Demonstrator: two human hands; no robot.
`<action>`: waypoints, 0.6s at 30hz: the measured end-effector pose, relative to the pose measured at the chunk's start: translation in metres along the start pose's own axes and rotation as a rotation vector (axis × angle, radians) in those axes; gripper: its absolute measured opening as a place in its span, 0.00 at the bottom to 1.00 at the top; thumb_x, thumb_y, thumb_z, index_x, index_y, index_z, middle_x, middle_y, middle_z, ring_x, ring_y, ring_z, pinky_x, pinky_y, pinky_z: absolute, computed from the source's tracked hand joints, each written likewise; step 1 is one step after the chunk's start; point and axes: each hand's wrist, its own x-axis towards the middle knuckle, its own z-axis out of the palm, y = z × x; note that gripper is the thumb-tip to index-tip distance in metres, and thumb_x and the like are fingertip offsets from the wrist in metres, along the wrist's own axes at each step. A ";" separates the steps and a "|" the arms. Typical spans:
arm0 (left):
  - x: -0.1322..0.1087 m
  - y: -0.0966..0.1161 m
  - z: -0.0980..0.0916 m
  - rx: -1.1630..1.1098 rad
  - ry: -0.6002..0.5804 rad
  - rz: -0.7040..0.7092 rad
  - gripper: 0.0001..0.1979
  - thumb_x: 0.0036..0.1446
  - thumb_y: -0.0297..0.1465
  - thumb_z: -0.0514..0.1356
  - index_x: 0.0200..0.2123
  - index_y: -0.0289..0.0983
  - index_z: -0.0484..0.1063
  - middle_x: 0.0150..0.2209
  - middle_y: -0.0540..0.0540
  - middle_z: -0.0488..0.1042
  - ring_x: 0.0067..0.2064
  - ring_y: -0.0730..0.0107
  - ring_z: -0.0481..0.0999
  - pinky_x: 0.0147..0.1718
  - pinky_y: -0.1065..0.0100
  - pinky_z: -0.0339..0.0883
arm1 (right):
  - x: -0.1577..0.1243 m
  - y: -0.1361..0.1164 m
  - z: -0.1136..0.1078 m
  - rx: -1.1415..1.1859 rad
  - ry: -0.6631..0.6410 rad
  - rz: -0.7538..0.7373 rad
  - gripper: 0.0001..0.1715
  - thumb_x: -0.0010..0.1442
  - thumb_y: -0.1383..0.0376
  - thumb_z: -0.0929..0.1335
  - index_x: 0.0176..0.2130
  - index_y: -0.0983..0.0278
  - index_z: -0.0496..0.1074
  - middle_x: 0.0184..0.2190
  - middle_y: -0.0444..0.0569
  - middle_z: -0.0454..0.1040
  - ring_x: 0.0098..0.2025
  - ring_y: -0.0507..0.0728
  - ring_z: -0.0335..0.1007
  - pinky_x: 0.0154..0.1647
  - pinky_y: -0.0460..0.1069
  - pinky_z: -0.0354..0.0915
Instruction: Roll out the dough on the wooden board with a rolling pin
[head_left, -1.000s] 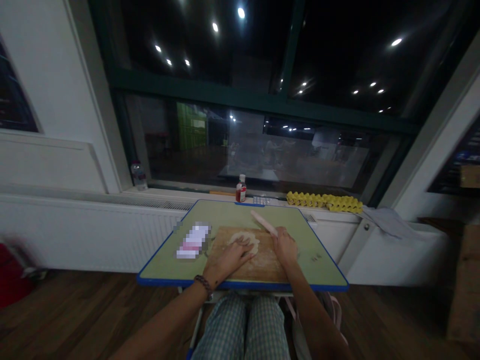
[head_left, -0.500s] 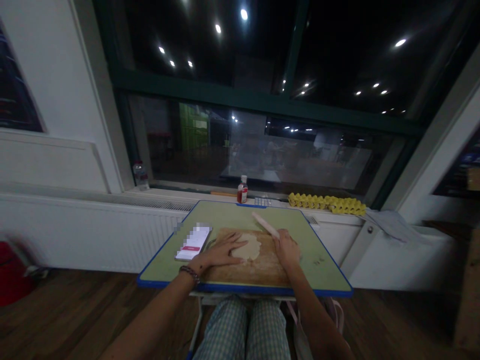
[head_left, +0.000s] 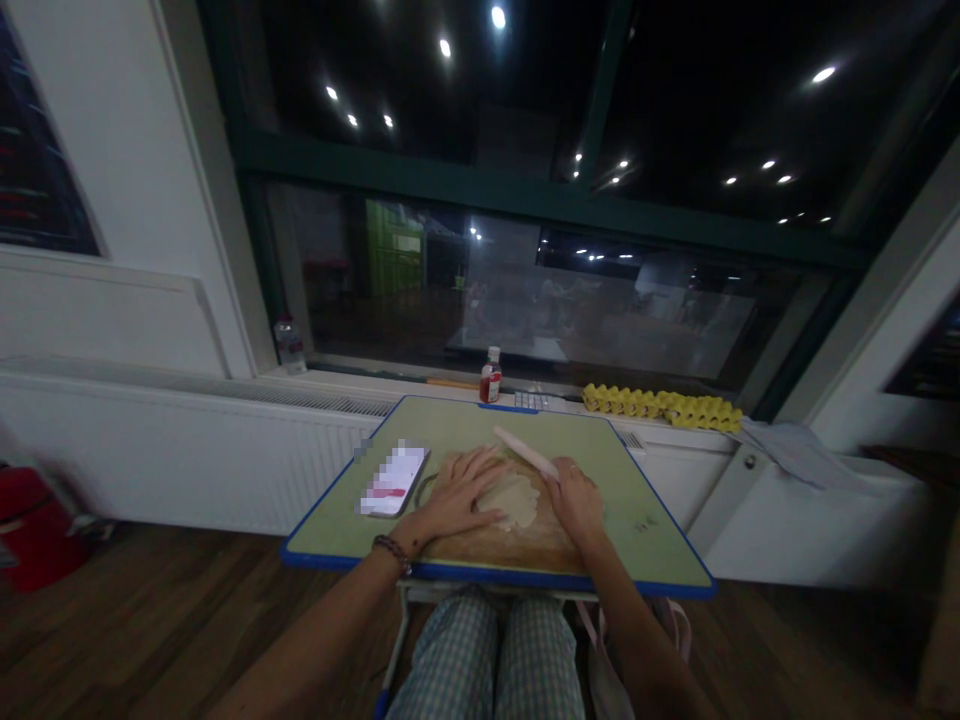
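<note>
A flat, pale sheet of dough (head_left: 517, 503) with an uneven edge lies on a wooden board (head_left: 487, 550). My left hand (head_left: 459, 493) rests at the dough's left edge, its fingers spread and pointing away from me. In my right hand (head_left: 577, 502), closed around one end, is a light wooden rolling pin (head_left: 523, 449). The pin slants up and to the left, beyond the far side of the dough. A phone (head_left: 394, 483) with a lit screen lies left of the board, near my left hand.
The board sits on a small green table (head_left: 645, 540) with a blue rim. On the windowsill behind stand a small bottle with red liquid (head_left: 490, 377), a clear plastic bottle (head_left: 289, 346) and yellow egg trays (head_left: 660, 406). A red bucket (head_left: 37, 525) is on the floor at left.
My left hand has shifted back to the dough's left edge, uncovering more of the sheet. The rolling pin's far end has swung slightly left, still in my right hand.
</note>
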 end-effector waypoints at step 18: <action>0.037 0.004 0.018 0.202 0.014 -0.494 0.29 0.64 0.51 0.47 0.54 0.40 0.73 0.61 0.37 0.69 0.64 0.46 0.64 0.63 0.48 0.50 | 0.001 0.001 0.002 0.288 -0.098 -0.370 0.22 0.70 0.54 0.59 0.53 0.56 0.76 0.63 0.47 0.66 0.63 0.57 0.63 0.66 0.55 0.54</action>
